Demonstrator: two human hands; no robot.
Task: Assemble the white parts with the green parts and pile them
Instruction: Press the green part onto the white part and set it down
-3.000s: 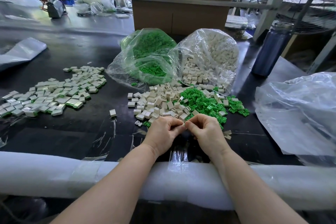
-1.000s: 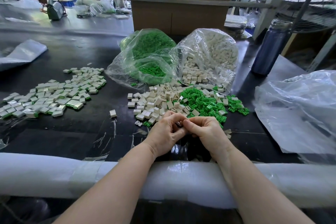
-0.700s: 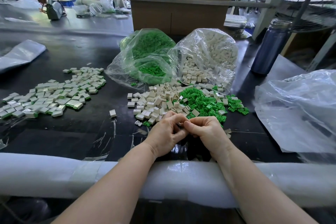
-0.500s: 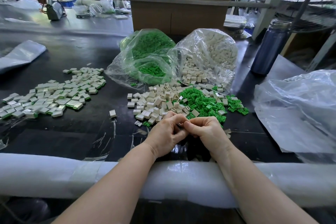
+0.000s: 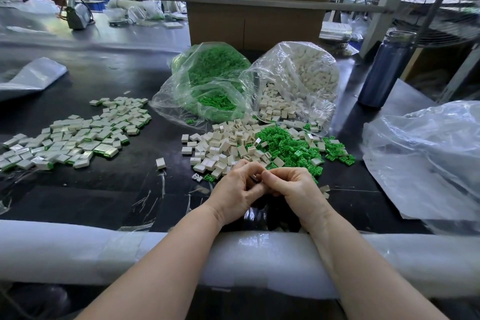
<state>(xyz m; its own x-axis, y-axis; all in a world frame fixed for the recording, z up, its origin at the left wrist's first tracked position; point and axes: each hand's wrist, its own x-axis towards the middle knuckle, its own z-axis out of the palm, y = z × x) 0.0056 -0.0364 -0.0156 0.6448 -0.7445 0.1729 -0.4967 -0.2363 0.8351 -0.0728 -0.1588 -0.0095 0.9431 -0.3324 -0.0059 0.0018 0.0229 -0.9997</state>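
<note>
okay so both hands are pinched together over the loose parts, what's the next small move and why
Probably press the pieces fully together, then set the result on the finished pile at left. The left hand and right hand meet fingertip to fingertip on something small and mostly hidden, so the join looks unfinished.

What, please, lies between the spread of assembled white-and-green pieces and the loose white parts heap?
One stray white part on bare black tabletop, seen in the head view.

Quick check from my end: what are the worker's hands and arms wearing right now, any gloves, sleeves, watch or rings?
Nothing visible. The left hand and right hand are bare, with no gloves or finger cots. Both forearms are bare up to the bottom edge of the frame, so no sleeve shows. No watch, bracelet or wrist strap is on either wrist, and no ring shows on the visible fingers.
</note>
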